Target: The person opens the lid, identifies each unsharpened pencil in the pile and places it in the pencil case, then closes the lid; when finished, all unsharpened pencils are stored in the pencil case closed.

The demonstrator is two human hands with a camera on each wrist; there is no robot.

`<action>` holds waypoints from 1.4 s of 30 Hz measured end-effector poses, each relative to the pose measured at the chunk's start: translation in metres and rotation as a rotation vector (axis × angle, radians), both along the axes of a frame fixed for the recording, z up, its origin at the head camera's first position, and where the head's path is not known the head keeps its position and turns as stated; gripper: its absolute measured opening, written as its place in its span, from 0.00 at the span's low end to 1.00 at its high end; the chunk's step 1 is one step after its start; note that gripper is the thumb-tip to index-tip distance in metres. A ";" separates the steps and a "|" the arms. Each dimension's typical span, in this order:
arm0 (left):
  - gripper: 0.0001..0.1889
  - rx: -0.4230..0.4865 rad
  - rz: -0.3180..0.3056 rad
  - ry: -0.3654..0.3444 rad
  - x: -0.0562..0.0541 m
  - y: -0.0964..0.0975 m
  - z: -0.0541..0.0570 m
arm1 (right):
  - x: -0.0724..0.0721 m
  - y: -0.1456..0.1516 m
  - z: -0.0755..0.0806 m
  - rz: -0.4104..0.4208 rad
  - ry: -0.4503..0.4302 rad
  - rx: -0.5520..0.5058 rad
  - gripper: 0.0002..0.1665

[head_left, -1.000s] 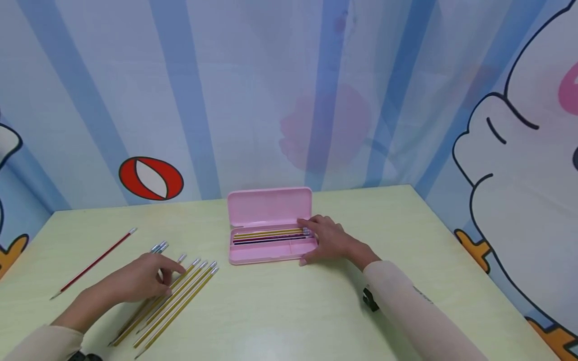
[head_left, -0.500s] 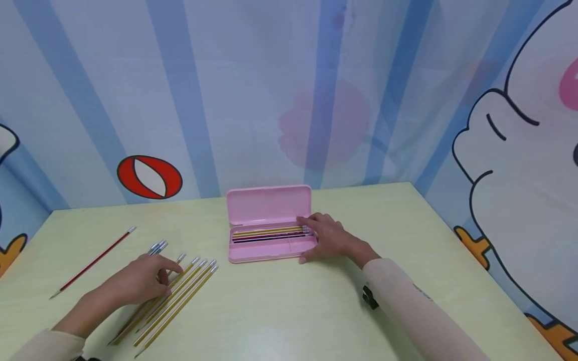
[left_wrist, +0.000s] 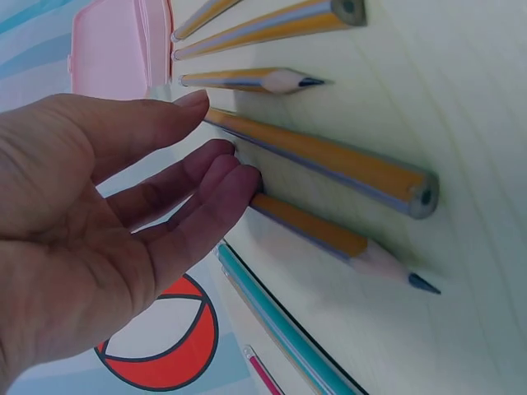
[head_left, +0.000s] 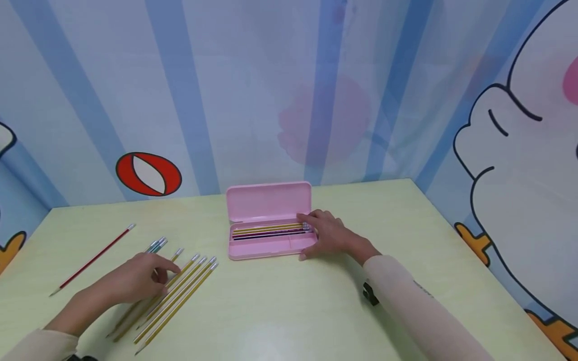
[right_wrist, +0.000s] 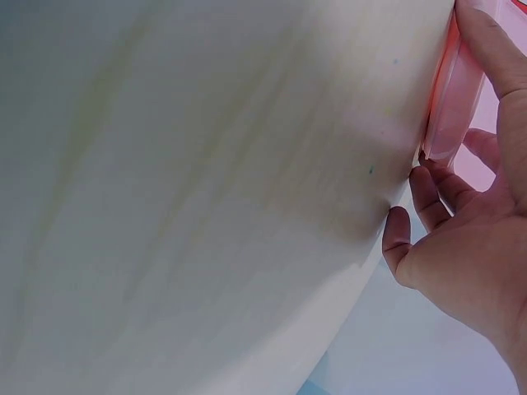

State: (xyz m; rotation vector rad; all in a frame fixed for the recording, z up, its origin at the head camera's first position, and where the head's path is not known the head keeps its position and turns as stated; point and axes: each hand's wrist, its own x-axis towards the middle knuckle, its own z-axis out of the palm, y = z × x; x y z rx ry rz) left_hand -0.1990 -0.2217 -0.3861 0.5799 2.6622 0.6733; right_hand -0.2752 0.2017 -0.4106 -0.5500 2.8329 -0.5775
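On the table stands a pink pencil case [head_left: 259, 249] with its lid raised and several pencils [head_left: 266, 230] lying in its rear compartment. My right hand [head_left: 331, 234] grips its right end, thumb at the front, fingers at the back; in the right wrist view, the hand [right_wrist: 473, 197] reaches round the case's end [right_wrist: 457, 107]. At the left, my left hand [head_left: 135, 278] is low over a spread of yellow pencils [head_left: 180, 303], fingers loosely bent. In the left wrist view, a gap shows between thumb and fingertips, close against two yellow pencils [left_wrist: 329, 160]; whether they touch is unclear.
A red pencil [head_left: 92, 259] lies apart at the far left. Teal pencils [left_wrist: 280, 317] lie beside the left hand, partly hidden under it in the head view. A patterned curtain [head_left: 253, 90] hangs behind the table's back edge.
Both hands stay nearly still. The yellow pencil nearest the left fingers has shifted slightly away and left. The head view has tilted a little.
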 end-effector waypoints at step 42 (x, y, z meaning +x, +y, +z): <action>0.20 0.023 -0.002 0.047 0.001 -0.002 -0.017 | -0.002 0.000 -0.001 0.006 -0.018 -0.006 0.63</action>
